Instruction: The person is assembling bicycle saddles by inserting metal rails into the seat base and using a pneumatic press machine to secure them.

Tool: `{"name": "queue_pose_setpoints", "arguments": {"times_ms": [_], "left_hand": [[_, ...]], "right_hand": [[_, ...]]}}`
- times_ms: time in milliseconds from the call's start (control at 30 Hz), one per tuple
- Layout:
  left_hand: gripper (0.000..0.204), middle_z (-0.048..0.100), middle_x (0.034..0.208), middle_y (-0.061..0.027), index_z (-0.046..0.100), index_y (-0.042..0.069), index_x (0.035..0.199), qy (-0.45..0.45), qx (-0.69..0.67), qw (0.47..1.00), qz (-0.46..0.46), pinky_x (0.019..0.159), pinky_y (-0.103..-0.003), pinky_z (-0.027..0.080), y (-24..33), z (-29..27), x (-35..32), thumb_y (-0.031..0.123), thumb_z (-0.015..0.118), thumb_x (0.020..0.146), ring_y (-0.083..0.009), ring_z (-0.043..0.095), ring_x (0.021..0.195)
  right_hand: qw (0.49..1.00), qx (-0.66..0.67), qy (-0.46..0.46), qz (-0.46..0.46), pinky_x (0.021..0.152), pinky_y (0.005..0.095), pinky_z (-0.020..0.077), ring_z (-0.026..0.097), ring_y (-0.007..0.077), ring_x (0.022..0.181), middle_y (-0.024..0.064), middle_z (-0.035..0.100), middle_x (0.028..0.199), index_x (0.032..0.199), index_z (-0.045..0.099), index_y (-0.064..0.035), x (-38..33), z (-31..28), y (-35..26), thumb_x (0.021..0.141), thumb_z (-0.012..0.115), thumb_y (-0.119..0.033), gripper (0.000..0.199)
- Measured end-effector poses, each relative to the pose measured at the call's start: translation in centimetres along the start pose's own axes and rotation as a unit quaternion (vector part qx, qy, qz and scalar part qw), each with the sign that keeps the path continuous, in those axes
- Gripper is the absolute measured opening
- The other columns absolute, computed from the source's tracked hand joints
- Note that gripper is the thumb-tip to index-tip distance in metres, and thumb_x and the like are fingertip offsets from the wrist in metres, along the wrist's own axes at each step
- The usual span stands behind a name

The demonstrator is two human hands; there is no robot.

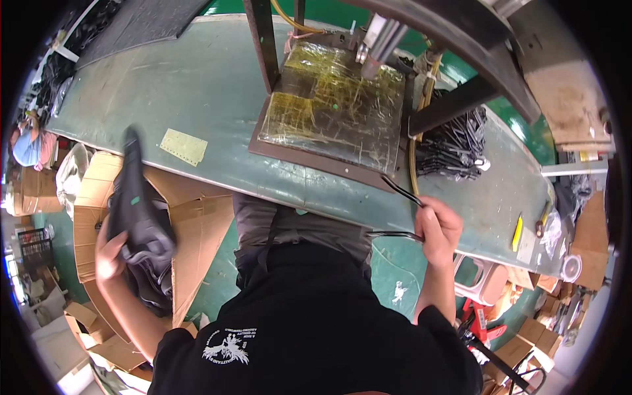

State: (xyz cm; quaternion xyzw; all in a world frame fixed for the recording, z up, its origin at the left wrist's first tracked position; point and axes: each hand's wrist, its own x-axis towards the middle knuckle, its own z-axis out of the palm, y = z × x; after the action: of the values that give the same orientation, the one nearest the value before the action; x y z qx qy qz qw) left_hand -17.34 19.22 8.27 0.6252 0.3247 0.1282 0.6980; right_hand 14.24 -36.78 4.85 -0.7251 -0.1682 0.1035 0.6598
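At the left, my left hand (109,253) grips the wide end of a black bicycle saddle (135,204), its narrow nose pointing up and blurred. The saddle is over an open cardboard box (197,227) with more black saddles (150,283) inside. My right hand (440,230) is closed around a bent black saddle rail (396,234), whose two prongs point left. One prong's tip overlaps the front edge of a press plate (329,112) covered in clear and yellowish film; whether they touch I cannot tell.
A dark press frame (263,46) stands over the plate on the green table (217,79). Black rails (454,141) lie heaped to its right. A yellow-handled tool (517,232) is near the right edge, a perforated pale strip (183,146) to the left.
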Motion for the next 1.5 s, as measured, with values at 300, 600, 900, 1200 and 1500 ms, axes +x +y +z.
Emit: {"name": "queue_pose_setpoints", "arguments": {"times_ms": [300, 600, 900, 1200, 1500], "left_hand": [[0.058, 0.061, 0.145, -0.0077, 0.049, 0.000, 0.155, -0.427, 0.036, 0.903, -0.001, 0.114, -0.033, 0.044, -5.2, 26.3, 6.9, 0.019, 0.070, 0.104, -0.0170, 0.056, 0.131], [0.056, 0.061, 0.143, -0.0085, 0.049, 0.002, 0.156, -0.530, -0.022, 0.845, -0.060, 0.113, -0.032, 0.044, -7.1, 28.1, 7.2, 0.033, 0.061, 0.110, -0.0161, 0.055, 0.132], [0.058, 0.060, 0.145, -0.0116, 0.049, -0.001, 0.154, -0.506, -0.089, 0.851, -0.104, 0.115, -0.034, 0.042, -5.3, 28.8, 6.4, 0.028, 0.061, 0.105, -0.0202, 0.056, 0.135], [0.066, 0.063, 0.141, -0.0157, 0.053, -0.004, 0.149, -0.499, -0.074, 0.854, -0.126, 0.115, -0.035, 0.042, -5.4, 30.2, 5.6, 0.027, 0.065, 0.092, -0.0234, 0.058, 0.133], [0.073, 0.060, 0.145, -0.0205, 0.048, -0.009, 0.151, -0.550, -0.004, 0.835, -0.023, 0.115, -0.038, 0.042, -7.4, 29.6, 5.2, 0.030, 0.060, 0.091, -0.0270, 0.058, 0.135]], "right_hand": [[0.960, -0.151, -0.147, -0.182, 0.053, 0.0299, 0.0392, 0.052, 0.0158, 0.054, 0.0051, 0.058, 0.067, 0.110, 0.079, 0.0013, 1.0, 4.9, -3.0, 0.092, 0.076, -0.002, 0.018], [0.942, -0.233, -0.200, -0.138, 0.050, 0.0275, 0.0426, 0.058, 0.0132, 0.055, 0.0042, 0.062, 0.066, 0.108, 0.080, -0.0001, -0.2, 4.6, -0.9, 0.089, 0.080, -0.001, 0.019], [0.916, -0.245, -0.266, -0.172, 0.049, 0.0307, 0.0415, 0.057, 0.0161, 0.055, 0.0052, 0.060, 0.067, 0.107, 0.079, -0.0003, 1.0, 4.3, -2.4, 0.089, 0.080, -0.003, 0.018], [0.886, -0.279, -0.297, -0.224, 0.045, 0.0335, 0.0401, 0.054, 0.0204, 0.050, 0.0043, 0.055, 0.064, 0.100, 0.079, -0.0052, 2.1, 4.6, -2.9, 0.081, 0.087, -0.009, 0.021], [0.858, -0.275, -0.297, -0.316, 0.048, 0.0353, 0.0374, 0.053, 0.0210, 0.053, 0.0022, 0.053, 0.067, 0.094, 0.077, -0.0059, 1.3, 7.3, -2.4, 0.077, 0.088, -0.016, 0.023]]}}
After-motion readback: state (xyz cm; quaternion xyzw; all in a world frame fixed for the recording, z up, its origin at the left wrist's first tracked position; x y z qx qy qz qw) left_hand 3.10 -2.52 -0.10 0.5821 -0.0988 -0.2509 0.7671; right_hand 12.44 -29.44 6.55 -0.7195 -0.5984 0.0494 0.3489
